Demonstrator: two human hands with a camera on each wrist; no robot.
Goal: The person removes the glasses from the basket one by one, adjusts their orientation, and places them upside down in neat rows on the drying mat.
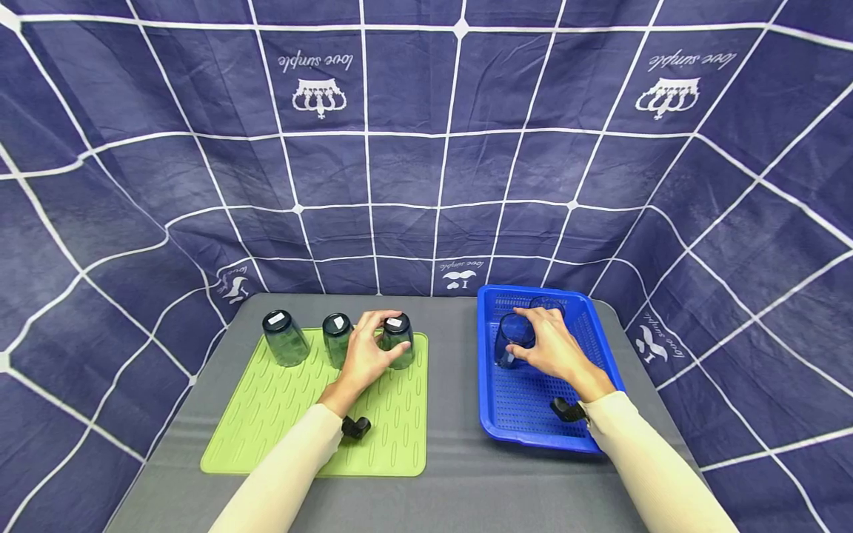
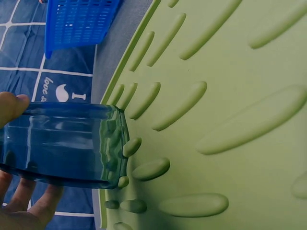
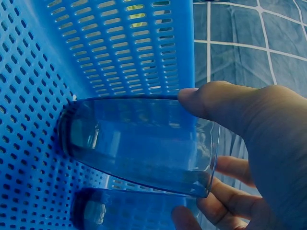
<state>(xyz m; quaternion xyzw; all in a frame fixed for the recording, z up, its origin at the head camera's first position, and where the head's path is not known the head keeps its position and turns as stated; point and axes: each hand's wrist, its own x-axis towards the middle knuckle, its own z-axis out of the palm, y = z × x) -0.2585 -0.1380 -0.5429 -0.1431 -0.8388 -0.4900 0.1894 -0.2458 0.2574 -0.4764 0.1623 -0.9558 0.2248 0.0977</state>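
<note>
My left hand [image 1: 365, 352] holds an upside-down dark tinted drinking glass [image 1: 400, 326] between thumb and fingers, at the far right corner of the green drying mat [image 1: 280, 429]. In the left wrist view the rim of this glass [image 2: 62, 143] stands right at the ridged mat. Over the blue plastic basket [image 1: 489, 414], my right hand [image 1: 554, 346] grips a blue-tinted glass [image 1: 512, 333] near its rim, thumb on one side and fingers on the other. This glass [image 3: 134, 143] stands mouth up, its base at the basket floor. A second glass [image 3: 129, 211] stands beside it, partly behind my fingers.
Two more upside-down glasses stand along the mat's far edge: one at the left corner [image 1: 285, 340] and a middle glass [image 1: 336, 337] beside my left hand. A grey table [image 1: 453, 400] carries mat and basket. Blue checked cloth [image 1: 413, 170] hangs behind and at both sides.
</note>
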